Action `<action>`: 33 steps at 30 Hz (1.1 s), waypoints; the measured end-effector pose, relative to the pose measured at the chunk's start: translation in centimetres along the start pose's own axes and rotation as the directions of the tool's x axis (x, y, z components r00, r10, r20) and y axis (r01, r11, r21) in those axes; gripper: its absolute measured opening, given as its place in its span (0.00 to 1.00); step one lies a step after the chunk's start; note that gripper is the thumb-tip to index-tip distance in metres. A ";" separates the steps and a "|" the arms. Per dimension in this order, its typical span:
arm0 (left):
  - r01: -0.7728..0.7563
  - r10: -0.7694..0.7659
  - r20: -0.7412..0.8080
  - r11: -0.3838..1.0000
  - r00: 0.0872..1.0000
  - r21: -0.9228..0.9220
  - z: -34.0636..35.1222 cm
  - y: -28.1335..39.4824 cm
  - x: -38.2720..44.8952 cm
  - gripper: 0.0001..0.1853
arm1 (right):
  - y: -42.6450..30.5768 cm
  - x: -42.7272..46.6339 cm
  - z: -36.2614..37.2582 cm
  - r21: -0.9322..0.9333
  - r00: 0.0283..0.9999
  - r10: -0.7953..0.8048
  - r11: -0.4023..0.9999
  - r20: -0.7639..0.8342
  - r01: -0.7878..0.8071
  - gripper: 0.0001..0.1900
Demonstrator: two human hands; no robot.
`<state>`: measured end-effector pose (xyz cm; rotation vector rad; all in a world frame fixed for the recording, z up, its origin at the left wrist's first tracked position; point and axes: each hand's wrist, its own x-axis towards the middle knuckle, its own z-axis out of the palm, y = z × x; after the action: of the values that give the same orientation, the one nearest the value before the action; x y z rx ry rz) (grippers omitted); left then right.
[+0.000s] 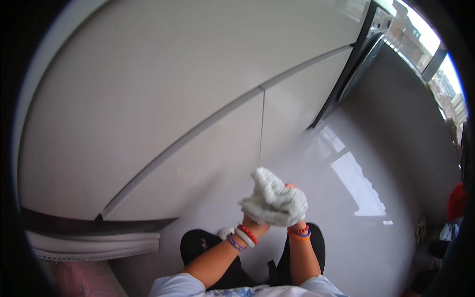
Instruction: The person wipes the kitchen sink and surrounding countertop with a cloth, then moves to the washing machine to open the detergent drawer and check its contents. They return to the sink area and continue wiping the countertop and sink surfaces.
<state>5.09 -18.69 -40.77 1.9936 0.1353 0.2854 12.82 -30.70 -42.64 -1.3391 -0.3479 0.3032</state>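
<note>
A pale grey fabric piece (272, 202), perhaps a cloth or towel, is bunched up between my two hands in front of my knees. My left hand (257, 226) grips it from below on the left, its fingers mostly covered by the folds. On the other side my right hand (291, 186) holds it too; only a fingertip and the part near the wrist show. One fold of the fabric sticks up toward the cabinet.
Ahead stands a large white cabinet (178, 100) with several door panels. Glossy grey floor (356, 245) reflects window light. A dark grey panel (404, 100) runs along the right below a window. Pink fabric (83, 276) lies at lower left; a red item (456, 202) is at far right.
</note>
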 end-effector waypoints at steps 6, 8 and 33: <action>0.101 -0.137 0.074 0.926 0.988 0.365 -0.8 -2.4 -2.2 0.23 | 2.5 -0.4 -1.0 0.407 0.973 -0.035 0.911 0.229 -0.063 0.15; 0.162 -0.194 0.083 0.941 0.977 0.297 0.1 -1.9 -2.7 0.23 | 2.5 -0.6 -1.5 0.097 0.969 -0.139 0.988 0.204 0.121 0.16; 0.323 -0.186 -0.369 0.877 0.910 0.355 -1.8 4.2 -3.5 0.11 | 8.6 -1.0 -6.5 0.172 0.958 0.144 0.967 0.247 -0.189 0.29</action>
<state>1.16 -19.71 -36.70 2.2955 0.7234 0.4396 14.46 -35.17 -52.40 -1.1440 -0.3912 0.6252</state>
